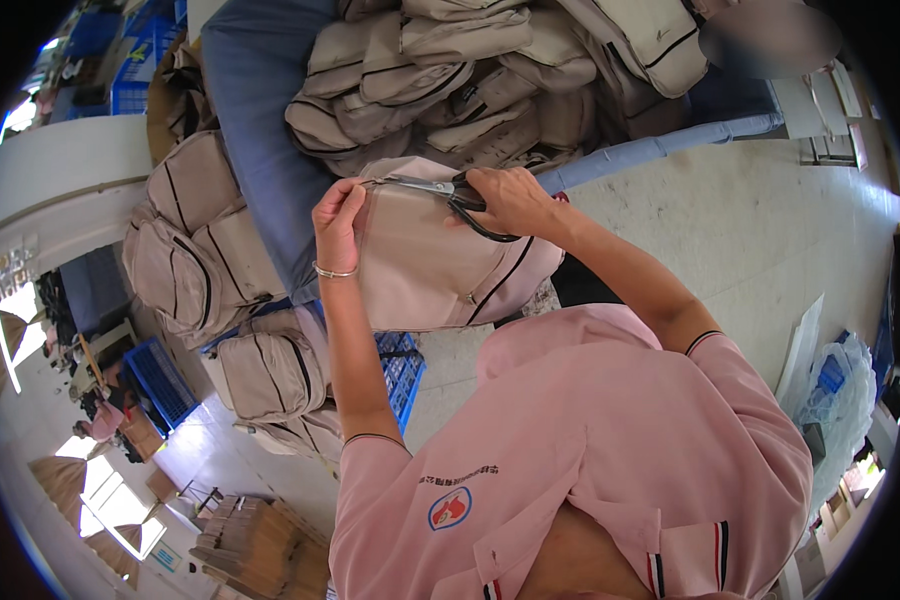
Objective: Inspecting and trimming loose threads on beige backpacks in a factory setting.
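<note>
A beige backpack (430, 262) with dark zips lies in front of me, against the rim of a blue fabric-lined bin. My left hand (338, 222) is at its far left edge, thumb and fingers pinched together; what is between them is too small to make out. In my right hand (515, 203) is a pair of scissors (428, 184) with black handles. Their metal blades point left, over the backpack's far edge, and the tips come close to my left fingertips.
Many similar backpacks fill the blue bin (260, 120) beyond. More beige backpacks (195, 250) are stacked on the left, by a blue plastic crate (402, 375). Cardboard boxes (255, 545) stand at lower left. A clear plastic bag (838, 400) is at the right.
</note>
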`<state>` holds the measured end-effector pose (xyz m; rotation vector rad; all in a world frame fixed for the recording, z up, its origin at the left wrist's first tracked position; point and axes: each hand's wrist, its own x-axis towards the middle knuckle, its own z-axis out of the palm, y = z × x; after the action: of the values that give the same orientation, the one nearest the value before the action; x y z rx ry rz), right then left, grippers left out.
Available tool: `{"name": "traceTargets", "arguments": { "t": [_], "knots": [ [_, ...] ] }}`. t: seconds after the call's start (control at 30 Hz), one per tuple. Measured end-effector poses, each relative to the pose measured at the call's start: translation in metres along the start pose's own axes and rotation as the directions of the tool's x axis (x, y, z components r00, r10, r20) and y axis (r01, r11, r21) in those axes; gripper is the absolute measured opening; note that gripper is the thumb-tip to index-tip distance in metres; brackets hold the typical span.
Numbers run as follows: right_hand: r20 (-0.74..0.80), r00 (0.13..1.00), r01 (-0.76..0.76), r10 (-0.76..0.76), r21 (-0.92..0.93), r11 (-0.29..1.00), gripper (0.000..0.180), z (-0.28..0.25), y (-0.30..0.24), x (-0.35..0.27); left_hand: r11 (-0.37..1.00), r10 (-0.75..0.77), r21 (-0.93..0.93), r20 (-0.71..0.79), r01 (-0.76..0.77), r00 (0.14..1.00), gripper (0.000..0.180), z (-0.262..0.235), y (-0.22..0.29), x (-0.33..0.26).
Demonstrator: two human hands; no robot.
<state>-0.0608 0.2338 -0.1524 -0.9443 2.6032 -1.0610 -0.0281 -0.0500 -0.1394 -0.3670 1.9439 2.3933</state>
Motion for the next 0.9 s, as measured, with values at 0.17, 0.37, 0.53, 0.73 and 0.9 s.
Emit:
{"name": "traceTargets", "arguments": {
  "t": [0.17, 0.37, 0.53, 0.73, 0.9],
  "knots": [
    [-0.003, 1.000, -0.011, 0.011, 0.013, 1.000, 0.061, 0.002, -0.005, -0.006, 0.999, -0.030, -0.024, 0.014, 0.031, 0.999, 0.012, -0.003, -0.002, -0.001],
    [-0.170, 0.965, -0.172, 0.201, 0.170, 0.970, 0.043, 0.024, -0.008, -0.008, 0.998, -0.057, -0.039, 0.018, 0.058, 0.998, 0.012, 0.001, 0.000, 0.005],
    [-0.103, 0.952, -0.254, 0.287, 0.251, 0.934, 0.044, 0.027, -0.011, 0.000, 0.997, -0.073, 0.016, -0.031, 0.073, 0.997, 0.015, 0.007, 0.005, 0.013],
    [-0.092, 0.936, -0.319, 0.339, 0.183, 0.930, 0.049, 0.020, -0.016, -0.002, 0.937, 0.157, 0.303, 0.071, -0.171, 0.985, 0.016, 0.024, 0.004, 0.011],
    [-0.194, 0.960, -0.198, 0.202, 0.041, 0.979, 0.055, 0.013, -0.015, 0.003, 0.836, 0.346, 0.451, 0.009, -0.313, 0.938, 0.017, 0.020, -0.013, 0.021]
  ]
}}
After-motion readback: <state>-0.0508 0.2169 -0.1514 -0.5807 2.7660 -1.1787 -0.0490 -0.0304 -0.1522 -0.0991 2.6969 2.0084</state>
